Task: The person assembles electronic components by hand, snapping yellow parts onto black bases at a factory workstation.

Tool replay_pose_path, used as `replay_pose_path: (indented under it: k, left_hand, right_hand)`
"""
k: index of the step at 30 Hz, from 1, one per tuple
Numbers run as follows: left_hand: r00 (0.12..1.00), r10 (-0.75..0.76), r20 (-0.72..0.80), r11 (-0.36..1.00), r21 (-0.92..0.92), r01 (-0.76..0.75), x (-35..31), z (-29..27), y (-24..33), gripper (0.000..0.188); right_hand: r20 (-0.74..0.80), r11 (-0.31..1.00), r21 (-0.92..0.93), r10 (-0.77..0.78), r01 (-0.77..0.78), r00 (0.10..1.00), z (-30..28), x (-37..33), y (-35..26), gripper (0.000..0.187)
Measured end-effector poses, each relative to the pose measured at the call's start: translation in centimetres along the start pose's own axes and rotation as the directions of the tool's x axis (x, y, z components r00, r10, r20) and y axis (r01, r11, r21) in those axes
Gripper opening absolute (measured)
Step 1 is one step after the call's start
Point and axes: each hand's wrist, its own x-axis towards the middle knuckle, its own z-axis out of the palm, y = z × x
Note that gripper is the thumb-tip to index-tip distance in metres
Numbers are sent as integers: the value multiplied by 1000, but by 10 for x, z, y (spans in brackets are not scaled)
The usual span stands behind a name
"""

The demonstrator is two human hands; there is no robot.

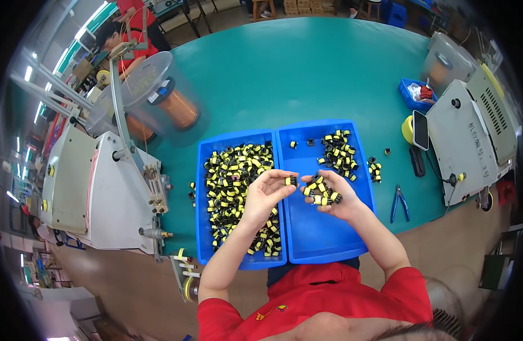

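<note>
While left hand (266, 196) pinches one yellow-black part (291, 181): right hand (346, 200) cradles a small handful of like parts (324, 196), just beside it.
Left fingers: narrow, thumb and fingertips on the part; exact contact too small to tell.
Right fingers: half curled around the handful, several parts bunched together.
Parts' place: pinched one above the trays, near the dividing walls; many heaped in left tray (233, 138); smaller cluster in the far part of right tray (324, 238).
Handling, judged: light, stiff, maybe a bit slick; black ends look thin, could be fragile.
Hold, judged: thumb-and-finger pinch across the yellow band, off the black ends.
Edges: raised blue walls stand side by side between the trays.
Room: right tray's near floor shows blue below the hands; green tabletop (301, 74) stretches beyond both trays.
Side limits: left machine (116, 193) near left tray; blue pliers (393, 211) and loose parts (374, 170) right of right tray; right machine (460, 153) farther off.
</note>
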Motion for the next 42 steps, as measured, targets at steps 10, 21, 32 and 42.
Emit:
replay_pose_path:
  k: [10,21,32,42]
  left_hand:
    - [949,-227,218,855,-422,302,-1,-2,-8,45]
    - [999,23,-43,993,116,-18,-7,9,-11,35]
    - [992,97,78,995,-4,-97,-4,11,-19,38]
    - [994,65,87,953,291,-87,-5,14,-16,33]
  right_hand:
    - [-85,982,186,43,-27,995,1,-5,4,38]
    - [38,1000,11,-4,4,999,7,-8,5,46]
    - [37,979,-203,34,-26,999,17,-12,5,51]
    - [26,972,-235,30,-23,999,10,-10,10,46]
